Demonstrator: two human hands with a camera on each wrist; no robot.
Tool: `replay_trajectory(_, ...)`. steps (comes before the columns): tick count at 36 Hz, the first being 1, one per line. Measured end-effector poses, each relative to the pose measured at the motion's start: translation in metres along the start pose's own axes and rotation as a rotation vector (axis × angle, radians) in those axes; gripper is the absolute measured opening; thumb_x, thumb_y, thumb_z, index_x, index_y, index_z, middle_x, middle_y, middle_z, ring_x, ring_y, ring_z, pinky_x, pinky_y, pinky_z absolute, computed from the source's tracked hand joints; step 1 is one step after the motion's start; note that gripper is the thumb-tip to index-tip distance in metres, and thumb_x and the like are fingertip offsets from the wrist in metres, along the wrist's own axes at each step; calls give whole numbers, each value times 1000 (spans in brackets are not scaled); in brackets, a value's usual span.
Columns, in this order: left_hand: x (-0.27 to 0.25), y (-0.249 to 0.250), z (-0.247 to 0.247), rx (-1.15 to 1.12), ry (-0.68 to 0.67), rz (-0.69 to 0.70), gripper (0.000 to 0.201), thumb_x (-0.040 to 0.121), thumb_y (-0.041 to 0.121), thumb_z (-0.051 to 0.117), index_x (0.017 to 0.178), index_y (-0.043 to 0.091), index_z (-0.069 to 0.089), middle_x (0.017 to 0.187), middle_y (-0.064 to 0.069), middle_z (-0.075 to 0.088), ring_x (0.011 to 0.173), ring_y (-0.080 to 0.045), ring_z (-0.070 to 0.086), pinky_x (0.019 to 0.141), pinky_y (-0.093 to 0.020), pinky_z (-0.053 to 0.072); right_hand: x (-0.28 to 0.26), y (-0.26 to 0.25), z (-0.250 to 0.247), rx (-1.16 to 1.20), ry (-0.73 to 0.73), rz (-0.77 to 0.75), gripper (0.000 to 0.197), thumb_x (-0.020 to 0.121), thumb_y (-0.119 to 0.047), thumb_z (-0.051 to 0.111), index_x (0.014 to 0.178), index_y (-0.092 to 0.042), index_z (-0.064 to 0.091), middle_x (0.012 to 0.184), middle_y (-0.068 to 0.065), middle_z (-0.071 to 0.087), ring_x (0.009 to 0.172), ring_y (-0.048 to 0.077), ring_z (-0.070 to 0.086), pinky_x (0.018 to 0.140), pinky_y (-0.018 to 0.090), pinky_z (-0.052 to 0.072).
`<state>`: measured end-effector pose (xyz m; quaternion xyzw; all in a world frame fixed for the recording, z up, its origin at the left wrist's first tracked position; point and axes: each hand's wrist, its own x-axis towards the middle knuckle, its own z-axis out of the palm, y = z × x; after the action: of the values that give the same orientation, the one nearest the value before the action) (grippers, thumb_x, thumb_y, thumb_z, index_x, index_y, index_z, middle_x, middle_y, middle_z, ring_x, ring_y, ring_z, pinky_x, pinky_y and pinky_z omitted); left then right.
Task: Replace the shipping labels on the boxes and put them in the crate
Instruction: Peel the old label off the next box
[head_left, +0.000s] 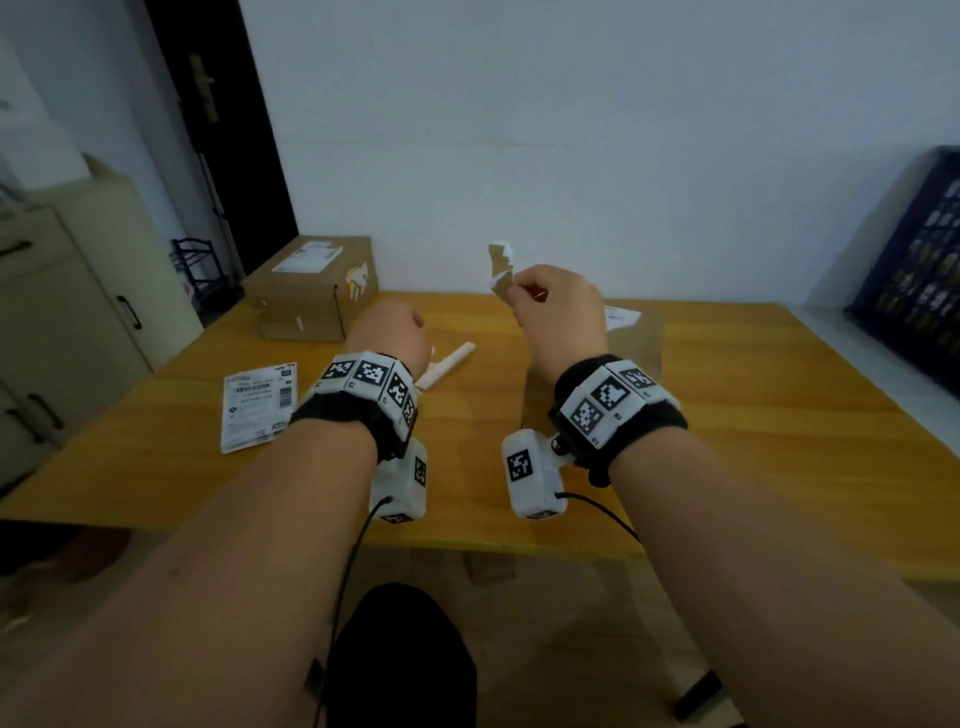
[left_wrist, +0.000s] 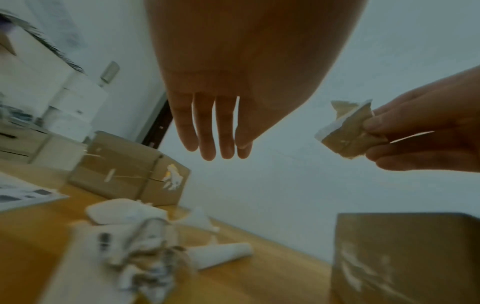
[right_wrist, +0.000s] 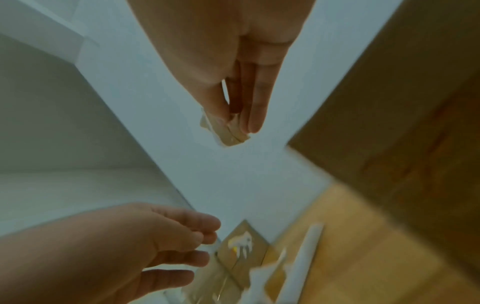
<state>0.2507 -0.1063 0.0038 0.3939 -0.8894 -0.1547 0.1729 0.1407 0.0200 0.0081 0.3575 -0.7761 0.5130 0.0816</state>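
A: Head view. How far had the work got?

B: Partway, I judged. The right hand (head_left: 558, 306) pinched a torn label scrap (head_left: 501, 270) in the air above the near box (head_left: 641, 338), which showed white remnants. The far box (head_left: 317, 288) kept its label. Fresh labels (head_left: 258, 406) lay unused on the table (head_left: 753, 395). The crate (head_left: 919, 270) stood well to the right, with neither box in it.

A: Left wrist view?

B: The left hand (left_wrist: 221, 115) hung with fingers straight, holding nothing. Peeled waste (left_wrist: 145, 253) lay below it, and the scrap (left_wrist: 348, 133) was off to its side, apart.

A: Right wrist view?

B: Thumb and 2 fingertips (right_wrist: 255, 121) clamped the scrap (right_wrist: 228, 133); the left hand (right_wrist: 135, 246), loosely curled and empty, was well apart from it.
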Motion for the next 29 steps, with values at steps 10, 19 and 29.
replay_trajectory(10,-1,-71,-15,-8,-9,-201,36,93,2,46,124,9,63,130,-13,59,116,-32,56,90,-35,45,-10,-15,93,-259,-360,-38,26,96,-16,50,100,-27,73,95,1,70,76,17,61,62,27,47)
replay_trajectory(19,-2,-94,-14,-22,-89,-198,35,95,4,42,120,8,65,127,-15,60,113,-32,57,88,-35,46,-7,-26,138,-535,-714,-44,35,95,-5,48,114,-23,71,116,5,68,102,24,64,89,35,54)
replay_trajectory(29,-5,-97,-17,-67,-104,-210,37,93,0,42,123,8,63,128,-15,59,115,-31,56,93,-36,46,-4,-22,134,-532,-681,26,44,94,0,44,129,-18,62,128,8,62,115,25,59,94,35,51)
